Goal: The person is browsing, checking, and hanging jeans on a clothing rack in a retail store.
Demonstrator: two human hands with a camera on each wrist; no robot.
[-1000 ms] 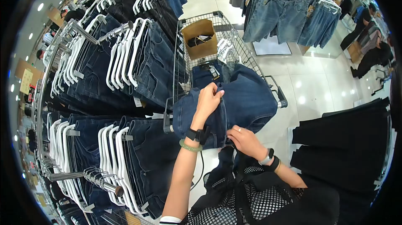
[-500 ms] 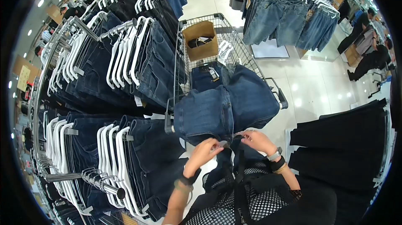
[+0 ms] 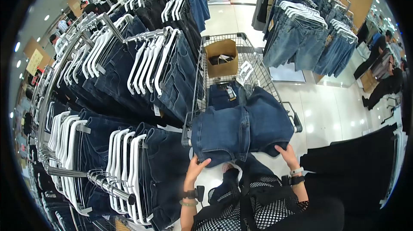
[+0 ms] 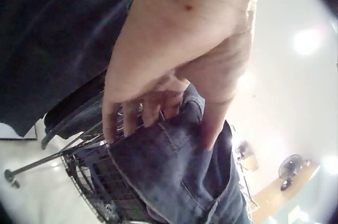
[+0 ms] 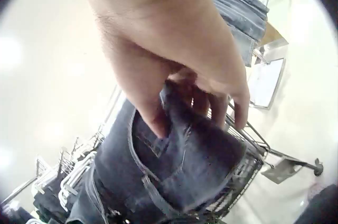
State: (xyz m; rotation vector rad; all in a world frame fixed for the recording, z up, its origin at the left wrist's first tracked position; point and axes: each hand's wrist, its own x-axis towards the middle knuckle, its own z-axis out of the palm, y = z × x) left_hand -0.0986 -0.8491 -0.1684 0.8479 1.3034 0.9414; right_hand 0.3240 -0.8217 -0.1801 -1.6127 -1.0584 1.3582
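Note:
A pair of dark blue jeans [image 3: 221, 130] lies draped over the near end of a wire shopping cart [image 3: 263, 74], its waist end toward me. My left hand [image 3: 195, 171] grips the waist corner on the left, thumb on top and fingers under the cloth. On the other side, my right hand [image 3: 289, 156] pinches the opposite waist corner between thumb and fingers. The left wrist view shows the denim [image 4: 174, 155] held between thumb and fingertips. In the right wrist view a pocket edge and a belt loop [image 5: 156, 192] show below the thumb.
Inside the cart are an open cardboard box [image 3: 221, 70], folded jeans with a tag [image 3: 223, 95] and white hangers [image 3: 244, 73]. Racks of hanging jeans [image 3: 114, 76] line the left. Denim shorts [image 3: 297, 44] hang ahead; black trousers [image 3: 348, 166] hang at right. Two people bend at far right.
Both hands were together at the middle of the waist, then drew back off the jeans. Now they have spread apart and hold the two waist corners. The view has tilted up slightly.

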